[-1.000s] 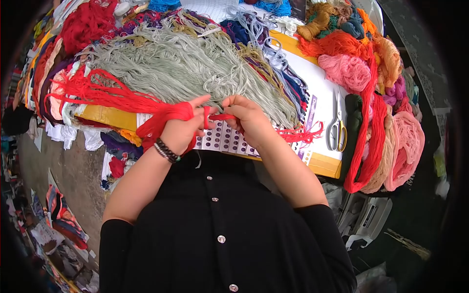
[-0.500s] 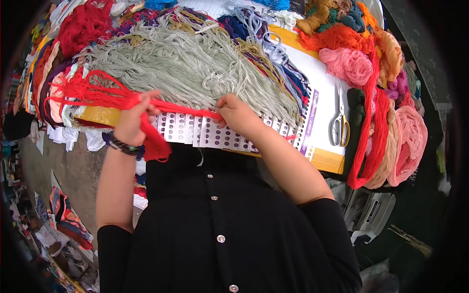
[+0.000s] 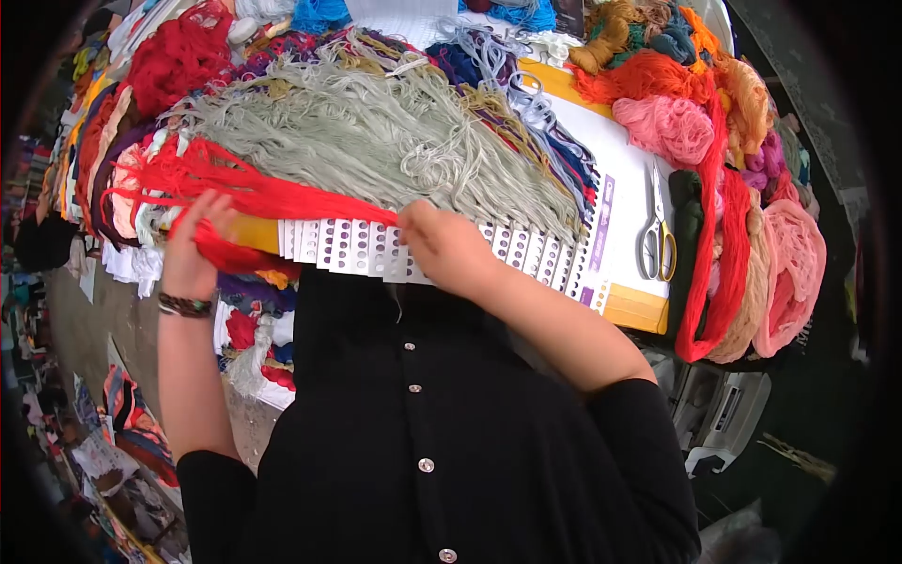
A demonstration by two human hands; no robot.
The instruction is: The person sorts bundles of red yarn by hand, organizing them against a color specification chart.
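A bundle of red thread [image 3: 272, 195] stretches from the left across a row of white cards with punched holes [image 3: 352, 246]. My right hand [image 3: 442, 246] is closed at the bundle's right end, by the cards' top edge, and pinches the thread there; its fingertips are partly hidden. Further left, my left hand [image 3: 197, 246] is raised beside the red strands with its fingers apart, slightly blurred. A red loop hangs just right of its palm. Long pale grey-green threads [image 3: 376, 122] fan out behind the cards.
Scissors [image 3: 656, 230] with a black and yellow handle lie on a white sheet at right. Pink yarn [image 3: 667, 127], orange yarn [image 3: 648, 77] and a long red skein [image 3: 709, 310] crowd the right side. Dark red yarn [image 3: 178, 56] is heaped at the back left.
My left hand has moved left along the red thread and its fingers have opened. The strands now lie more spread out. My right hand stays closed by the cards, slightly lower.
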